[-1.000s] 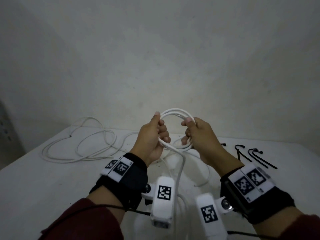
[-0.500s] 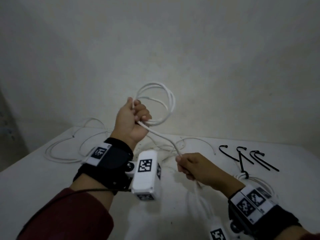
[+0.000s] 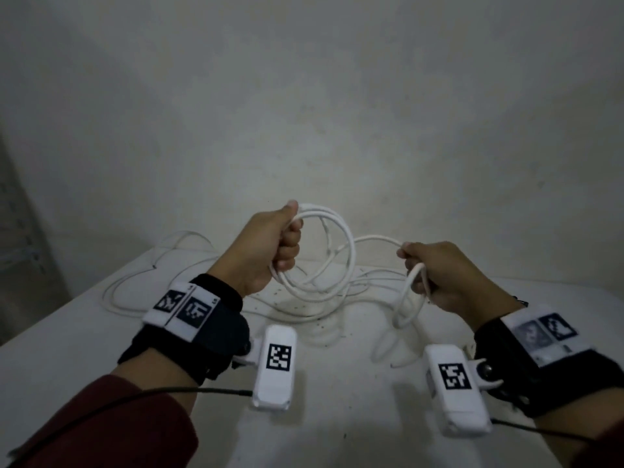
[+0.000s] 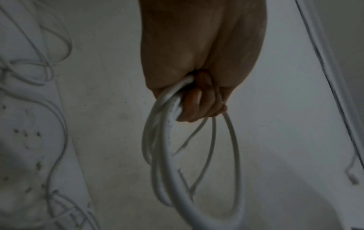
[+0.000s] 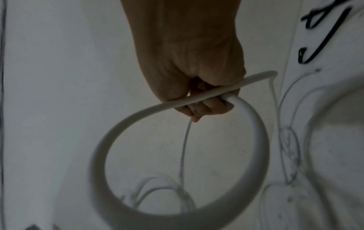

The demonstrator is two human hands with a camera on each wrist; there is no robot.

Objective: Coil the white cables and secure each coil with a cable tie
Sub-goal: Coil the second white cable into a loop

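Seen from the left wrist, the left hand [image 4: 199,62] fills the upper middle of the frame, its fingers [image 4: 199,105] curled round a bundle of white cable loops [image 4: 167,155] hanging toward the bottom. More loose white cable [image 4: 49,109] sprawls over the counter [image 4: 110,140] along the left edge.

place: bare indoor workspace, type unclear | evidence: plain grey-white plaster wall [image 3: 337,96] directly behind flat white table [image 3: 67,349] | dim light
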